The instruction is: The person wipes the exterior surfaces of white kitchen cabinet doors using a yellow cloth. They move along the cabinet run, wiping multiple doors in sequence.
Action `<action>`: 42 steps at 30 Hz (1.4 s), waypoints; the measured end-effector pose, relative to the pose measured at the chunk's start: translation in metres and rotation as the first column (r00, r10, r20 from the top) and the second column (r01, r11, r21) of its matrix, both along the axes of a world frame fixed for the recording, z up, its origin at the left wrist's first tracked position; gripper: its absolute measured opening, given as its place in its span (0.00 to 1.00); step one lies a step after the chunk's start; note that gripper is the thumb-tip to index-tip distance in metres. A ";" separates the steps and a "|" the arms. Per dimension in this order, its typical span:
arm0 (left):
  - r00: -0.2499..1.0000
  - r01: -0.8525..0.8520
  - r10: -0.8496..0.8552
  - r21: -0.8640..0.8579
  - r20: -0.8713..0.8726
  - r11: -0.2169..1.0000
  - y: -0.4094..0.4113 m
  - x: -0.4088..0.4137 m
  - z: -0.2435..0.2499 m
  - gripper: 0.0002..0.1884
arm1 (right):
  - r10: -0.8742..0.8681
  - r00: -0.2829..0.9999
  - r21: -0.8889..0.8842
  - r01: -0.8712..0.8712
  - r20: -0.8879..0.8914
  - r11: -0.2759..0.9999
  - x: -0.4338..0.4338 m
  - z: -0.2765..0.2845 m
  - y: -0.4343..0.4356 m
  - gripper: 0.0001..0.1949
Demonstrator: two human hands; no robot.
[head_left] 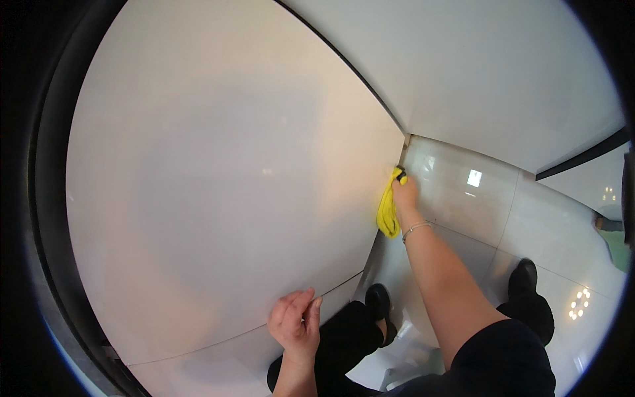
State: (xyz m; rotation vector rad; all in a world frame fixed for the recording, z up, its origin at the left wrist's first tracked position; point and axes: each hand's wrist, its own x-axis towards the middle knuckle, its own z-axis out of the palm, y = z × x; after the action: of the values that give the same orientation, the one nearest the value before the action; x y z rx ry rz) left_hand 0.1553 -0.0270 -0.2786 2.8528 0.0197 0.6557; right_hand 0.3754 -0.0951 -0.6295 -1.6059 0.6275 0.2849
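Note:
My right hand (407, 193) grips a folded yellow cloth (388, 213). The cloth lies against the lower edge of a large glossy white panel (223, 173), close to the corner by the floor. A small black piece (401, 173) shows at the top of the cloth by my fingers; I cannot tell what it is. In front of the same panel, near its lower seam, is my left hand (296, 317). Its fingers are loosely bent, the thumb stands a little apart, and nothing is visible in it. Whether it touches the panel I cannot tell.
A second white panel (471, 74) meets the first at a dark seam. Glossy floor tiles (461, 198) lie below, reflecting lights. My black shoes (378, 300) stand apart on them. At the right edge is a pale green object (615, 245). A dark frame (54, 173) borders the left.

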 end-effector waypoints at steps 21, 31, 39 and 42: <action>0.999 -0.023 0.021 -0.044 -0.047 0.999 0.003 -0.006 0.007 0.13 | -0.211 0.959 0.159 0.183 0.189 0.970 0.019 0.046 -0.005 0.14; 0.992 -0.084 0.071 -0.127 -0.105 0.988 -0.005 -0.006 0.012 0.10 | -0.126 0.972 -0.015 0.132 0.197 0.991 0.031 0.001 -0.008 0.16; 0.999 -0.013 0.008 -0.113 -0.041 0.993 -0.002 0.000 0.011 0.13 | -0.071 0.991 0.003 0.071 0.112 0.997 0.031 0.003 -0.018 0.20; 0.996 -0.062 0.055 -0.118 -0.065 0.991 -0.003 -0.001 0.010 0.12 | -0.081 0.986 0.016 0.080 0.143 0.997 0.028 0.023 -0.012 0.19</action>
State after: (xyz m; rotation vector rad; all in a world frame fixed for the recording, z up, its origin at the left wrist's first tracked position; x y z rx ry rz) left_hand 0.1539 -0.0303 -0.2688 2.7641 0.1479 0.5572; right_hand 0.4033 -0.1070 -0.6065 -1.5716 0.5773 0.1114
